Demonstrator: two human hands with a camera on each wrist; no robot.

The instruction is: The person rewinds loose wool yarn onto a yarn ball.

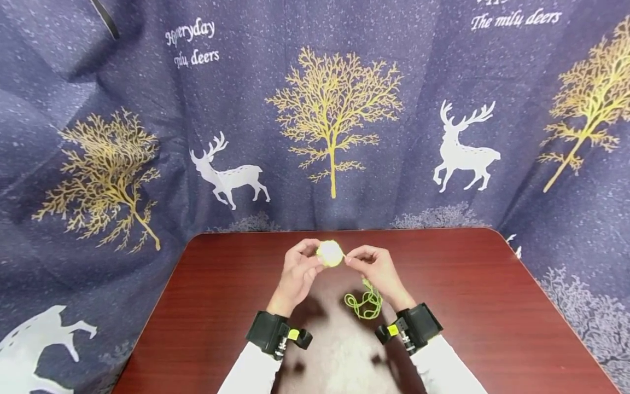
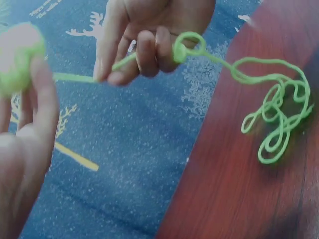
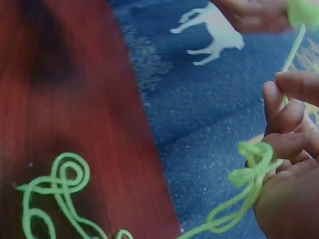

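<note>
A small ball of yellow-green yarn (image 1: 330, 253) is held up over the far part of the table by my left hand (image 1: 297, 271), its thumb and fingers around the ball's side. From the ball a short taut strand (image 2: 75, 77) runs to my right hand (image 1: 376, 271), which pinches it between thumb and forefinger. More yarn gathers in small loops (image 3: 253, 162) at the right hand's curled lower fingers. Below that, the loose yarn (image 1: 366, 303) trails down in tangled loops onto the table beside the right wrist.
The reddish-brown wooden table (image 1: 221, 290) has rounded far corners. Right behind its far edge hangs a dark blue curtain (image 1: 315, 126) printed with trees and white deer. Black camera bands (image 1: 268, 332) sit on both wrists.
</note>
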